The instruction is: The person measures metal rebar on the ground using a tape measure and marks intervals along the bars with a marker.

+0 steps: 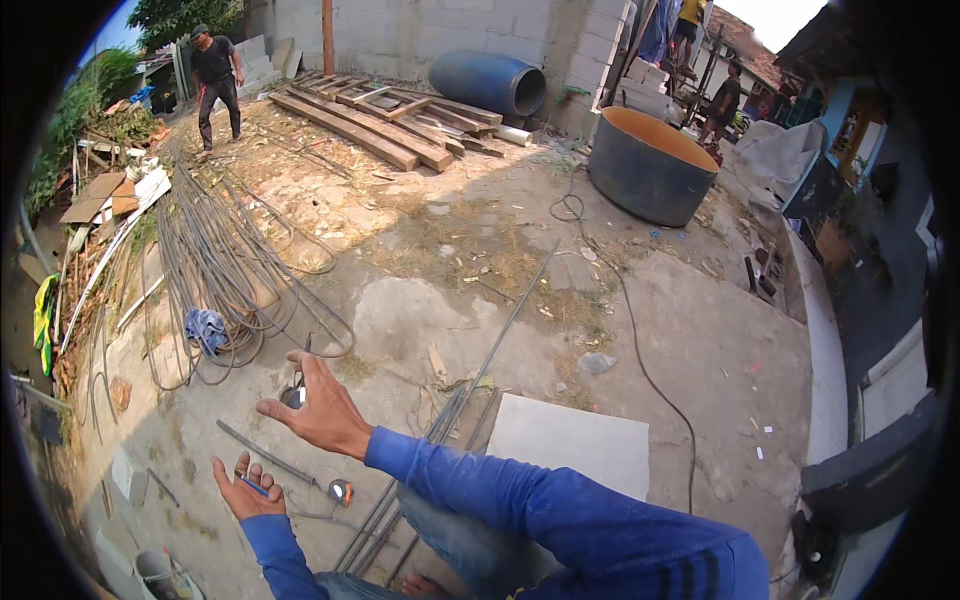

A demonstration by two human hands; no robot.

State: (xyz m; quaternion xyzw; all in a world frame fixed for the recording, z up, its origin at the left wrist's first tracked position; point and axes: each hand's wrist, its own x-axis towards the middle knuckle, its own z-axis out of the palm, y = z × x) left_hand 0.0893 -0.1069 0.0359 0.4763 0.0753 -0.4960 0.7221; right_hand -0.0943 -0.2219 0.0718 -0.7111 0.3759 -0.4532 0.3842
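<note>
Left hand (247, 490) cradles a thin blue pen (254, 487), palm up.

I am looking at an outdoor building yard: bare dirt ground (430, 230), a heap of bent steel rods (215, 260) at left, stacked timber planks (380, 115) by a block wall (450, 30) at top, and a big round tank (650, 165) at upper right.

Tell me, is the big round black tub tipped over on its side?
No, the black tub stands upright on the ground with its open orange inside facing up; it is the blue barrel by the wall that lies on its side.
</note>
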